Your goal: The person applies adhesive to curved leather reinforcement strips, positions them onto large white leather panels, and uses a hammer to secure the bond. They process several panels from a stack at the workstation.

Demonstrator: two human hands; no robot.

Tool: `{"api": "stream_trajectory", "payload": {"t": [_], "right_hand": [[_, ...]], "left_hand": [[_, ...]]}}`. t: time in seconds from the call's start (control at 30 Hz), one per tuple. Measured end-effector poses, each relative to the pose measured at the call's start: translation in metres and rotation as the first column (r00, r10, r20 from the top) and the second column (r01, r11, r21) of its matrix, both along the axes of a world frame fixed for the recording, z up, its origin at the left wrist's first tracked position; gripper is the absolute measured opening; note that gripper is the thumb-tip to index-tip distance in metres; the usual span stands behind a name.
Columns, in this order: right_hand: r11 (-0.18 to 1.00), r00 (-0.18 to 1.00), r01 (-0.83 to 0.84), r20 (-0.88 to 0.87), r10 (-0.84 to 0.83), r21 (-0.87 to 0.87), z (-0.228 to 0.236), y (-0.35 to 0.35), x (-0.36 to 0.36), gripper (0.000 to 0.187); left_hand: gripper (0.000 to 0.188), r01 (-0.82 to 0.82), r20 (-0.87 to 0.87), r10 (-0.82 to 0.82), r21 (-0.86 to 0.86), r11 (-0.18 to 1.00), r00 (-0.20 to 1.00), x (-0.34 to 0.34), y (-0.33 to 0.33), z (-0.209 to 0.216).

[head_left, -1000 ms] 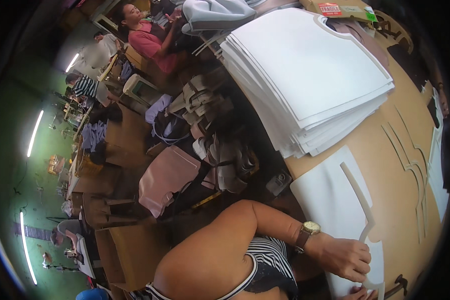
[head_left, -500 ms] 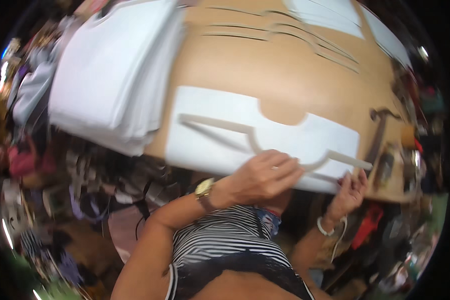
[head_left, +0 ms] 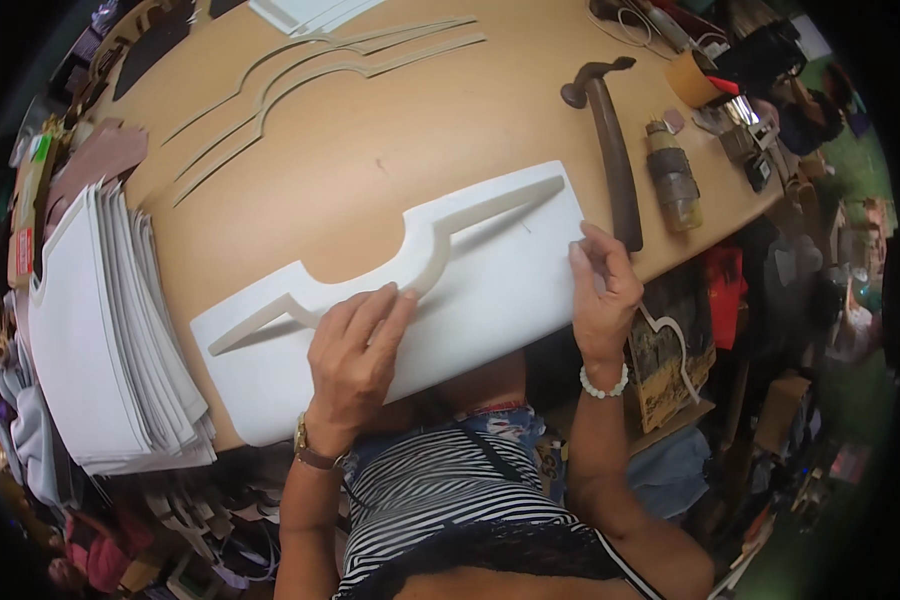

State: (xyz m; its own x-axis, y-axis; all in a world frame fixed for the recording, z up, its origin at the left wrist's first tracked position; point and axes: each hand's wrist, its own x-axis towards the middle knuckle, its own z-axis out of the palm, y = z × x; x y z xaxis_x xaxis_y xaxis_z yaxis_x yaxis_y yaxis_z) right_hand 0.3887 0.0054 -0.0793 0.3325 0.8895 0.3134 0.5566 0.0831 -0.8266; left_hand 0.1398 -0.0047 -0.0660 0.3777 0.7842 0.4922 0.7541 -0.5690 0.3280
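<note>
- Behind the left hand (head_left: 355, 355), whose grip is closed on the middle of the grey strip (head_left: 435, 255), a short length of that strip is hidden, and so is the pinch itself
- The right hand (head_left: 608, 295) is by the right edge of the white piece (head_left: 510, 280), its grip slightly parted between thumb and forefinger; nothing shows in it, and whether it touches the edge is hard to tell
- The white piece covers part of the near edge of the counter (head_left: 530, 100); the grey strip is above this piece, on edge, its curve near the notch, a shadow below
- The face of the watch (head_left: 317, 457) on the left wrist is turned mostly away
- At the top, pale sheets (head_left: 305, 14) are cut off by the frame
- At lower left, a person in pink (head_left: 115, 550) is dim and partly hidden
- Three thin strips (head_left: 425, 57) lie on the far side, nested close together
- One stack of white sheets (head_left: 100, 350) stands at left, too tightly layered to count
- One hammer (head_left: 615, 160), one wrapped bottle (head_left: 674, 180) and one orange roll (head_left: 692, 80) are at right
- One beaded bracelet (head_left: 604, 384) circles the right wrist
</note>
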Motion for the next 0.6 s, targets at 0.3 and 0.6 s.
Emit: {"api": "stream_trajectory", "payload": {"t": [0.3,0.6], "right_hand": [[0.996,0.949,-0.094,0.301,0.091,-0.002,0.003,0.018,-0.004,0.027],[0.996,0.829,-0.061,0.553,0.083,-0.059,0.002,0.036,-0.014,0.040]], "left_hand": [[0.035,-0.024,-0.061,0.016,-0.133,0.991,0.998,0.002,0.012,-0.007],[0.033,-0.031,-0.054,0.022,-0.175,0.984,0.998,0.003,0.013,-0.004]]}}
